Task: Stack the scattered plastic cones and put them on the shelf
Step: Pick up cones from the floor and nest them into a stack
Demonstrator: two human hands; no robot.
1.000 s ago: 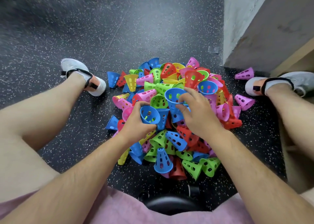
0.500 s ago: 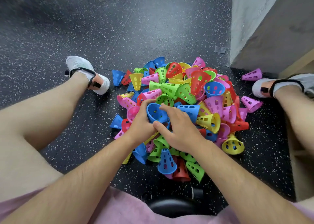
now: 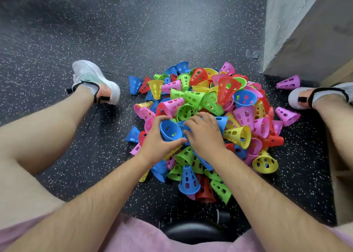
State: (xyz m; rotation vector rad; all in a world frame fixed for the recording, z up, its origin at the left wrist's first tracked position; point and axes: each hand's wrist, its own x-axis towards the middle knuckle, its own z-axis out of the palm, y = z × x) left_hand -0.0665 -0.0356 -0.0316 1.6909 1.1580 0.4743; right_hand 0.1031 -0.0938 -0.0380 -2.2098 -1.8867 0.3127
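Note:
A heap of perforated plastic cones [image 3: 212,100] in blue, green, pink, red and yellow lies on the dark speckled floor between my legs. My left hand [image 3: 158,144] grips a blue cone [image 3: 170,130] with its open mouth facing up, at the near-left of the heap. My right hand [image 3: 205,135] sits just right of it, fingers curled over a second blue cone [image 3: 222,122] lying on its side, whose rim meets the first cone. Most of that second cone is hidden under my right hand.
Two pink cones lie apart from the heap, one [image 3: 288,82] by the grey concrete block [image 3: 305,32] and one [image 3: 286,116] near my right shoe [image 3: 321,95]. My left shoe [image 3: 93,81] is at the left. A black stool seat [image 3: 194,232] is below me.
My right hand came back from the far side of the heap and closed over a sideways blue cone beside my left hand. The left hand kept hold of its blue cone. Some cones shifted.

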